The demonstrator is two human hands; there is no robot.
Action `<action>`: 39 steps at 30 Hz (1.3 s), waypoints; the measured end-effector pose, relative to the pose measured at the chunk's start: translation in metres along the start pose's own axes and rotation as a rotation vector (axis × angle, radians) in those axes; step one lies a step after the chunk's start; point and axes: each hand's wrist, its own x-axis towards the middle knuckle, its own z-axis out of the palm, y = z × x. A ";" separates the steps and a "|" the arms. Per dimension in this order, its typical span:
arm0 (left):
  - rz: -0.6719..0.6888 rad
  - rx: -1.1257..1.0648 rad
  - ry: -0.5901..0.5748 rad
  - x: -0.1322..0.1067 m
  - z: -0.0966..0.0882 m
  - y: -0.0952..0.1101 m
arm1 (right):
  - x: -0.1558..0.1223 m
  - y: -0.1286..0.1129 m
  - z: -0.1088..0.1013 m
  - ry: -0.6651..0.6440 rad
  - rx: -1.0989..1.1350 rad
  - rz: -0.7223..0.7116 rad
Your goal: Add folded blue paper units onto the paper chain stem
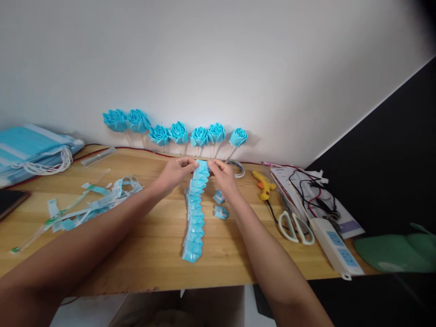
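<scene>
A long row of folded blue pieces [195, 218] lies down the middle of the wooden table [153, 254]. My left hand [175, 175] and my right hand [222, 175] both pinch the far end of this row, fingers closed on the top blue piece [202, 167]. Two loose folded blue pieces [220, 205] lie just right of the row, below my right wrist. Several blue flowers on sticks [177, 131] lean against the white wall behind my hands.
A stack of blue face masks [30, 150] sits at the far left, with cut mask scraps [95, 202] nearer. On the right lie a yellow glue gun [265, 185], white scissors [294, 227], a power strip [335, 245], cables and a tape roll [236, 168].
</scene>
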 end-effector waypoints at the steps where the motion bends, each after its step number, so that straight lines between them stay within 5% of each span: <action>1: 0.006 0.003 0.016 0.000 -0.001 0.000 | 0.001 0.000 -0.001 -0.008 0.001 0.011; 7: 0.036 -0.003 0.093 0.003 -0.004 -0.004 | -0.001 -0.001 -0.001 -0.078 -0.039 -0.008; 16: 0.084 0.031 -0.009 0.002 -0.005 -0.009 | -0.001 -0.002 0.000 -0.023 -0.130 0.010; 26: -0.009 -0.006 -0.022 0.002 -0.006 -0.007 | 0.001 0.004 -0.001 -0.017 -0.008 0.002; 35: 0.090 0.011 0.051 0.005 -0.012 -0.006 | -0.001 0.000 0.000 -0.092 0.030 0.029; 39: 0.105 -0.024 -0.019 0.005 -0.011 -0.011 | -0.002 0.001 0.001 -0.038 -0.054 -0.003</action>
